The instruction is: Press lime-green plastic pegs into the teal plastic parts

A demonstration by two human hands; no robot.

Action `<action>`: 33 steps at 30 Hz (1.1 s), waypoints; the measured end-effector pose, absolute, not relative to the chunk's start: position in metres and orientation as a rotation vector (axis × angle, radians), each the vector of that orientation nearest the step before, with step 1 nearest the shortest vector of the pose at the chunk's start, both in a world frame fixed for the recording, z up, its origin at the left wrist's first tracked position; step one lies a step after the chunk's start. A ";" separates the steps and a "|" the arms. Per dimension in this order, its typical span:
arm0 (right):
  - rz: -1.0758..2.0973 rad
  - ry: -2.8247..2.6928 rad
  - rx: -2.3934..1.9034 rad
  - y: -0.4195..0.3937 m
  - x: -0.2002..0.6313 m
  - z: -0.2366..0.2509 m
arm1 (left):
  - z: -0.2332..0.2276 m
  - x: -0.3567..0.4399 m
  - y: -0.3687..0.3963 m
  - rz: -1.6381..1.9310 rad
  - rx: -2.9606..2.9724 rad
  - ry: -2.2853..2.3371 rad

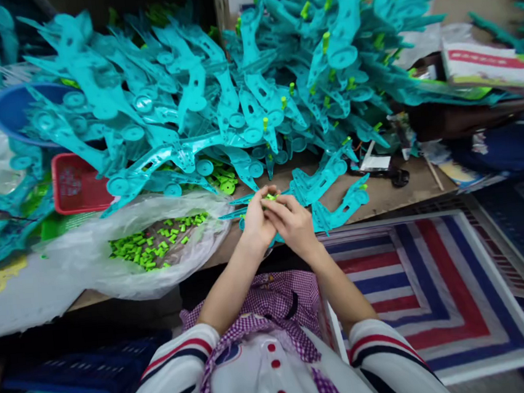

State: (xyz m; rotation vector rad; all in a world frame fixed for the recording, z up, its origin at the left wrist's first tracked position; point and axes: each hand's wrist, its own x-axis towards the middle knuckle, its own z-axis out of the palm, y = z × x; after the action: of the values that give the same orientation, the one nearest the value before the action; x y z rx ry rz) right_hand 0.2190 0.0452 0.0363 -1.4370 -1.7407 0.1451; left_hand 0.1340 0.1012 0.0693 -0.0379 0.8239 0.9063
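Both hands meet at the near edge of the tabletop (396,193), fingers pressed together over a small green peg (270,197). The left hand (255,220) is curled with its grip clenched around the peg from the left, and the right hand (291,219) closes on it from the right, fingertips touching the left hand's; a teal plastic piece (273,240) shows just beneath the two hands, though whether either hand also holds it cannot be told. Just left of the hands lies a clear plastic bag (126,277), open, with a heap of loose green pegs (155,241) inside. Behind the hands a large pile of teal plastic parts (216,102) covers the tabletop, some with green pegs standing in them. A red basket (76,186) and a blue bowl (10,109) sit at the far left, partly buried. A printed box (485,64) at the far right carries red lettering too blurred to read. A striped mat (429,291) lies on the floor to the right.
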 end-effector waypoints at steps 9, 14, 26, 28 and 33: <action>0.413 -1.407 -1.403 0.036 0.274 0.053 | 0.070 0.181 0.113 0.672 0.046 0.754; 0.535 -0.781 -1.340 0.040 0.319 0.045 | 0.058 0.200 0.121 0.537 0.191 0.697; 0.709 -0.489 -1.389 0.060 0.389 -0.005 | 0.028 0.243 0.139 0.224 2.311 1.191; 0.699 -0.535 -1.394 0.061 0.393 -0.011 | 0.023 0.247 0.137 0.117 2.400 1.193; 0.337 -0.813 -1.592 0.077 0.405 -0.022 | 0.017 0.243 0.132 0.104 2.482 1.149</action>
State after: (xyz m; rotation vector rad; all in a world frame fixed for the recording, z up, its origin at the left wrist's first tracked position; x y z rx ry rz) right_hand 0.4049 0.0766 -0.0216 -1.5924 -0.8135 0.3372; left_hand 0.2431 0.1317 0.0168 2.4823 1.1488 0.1037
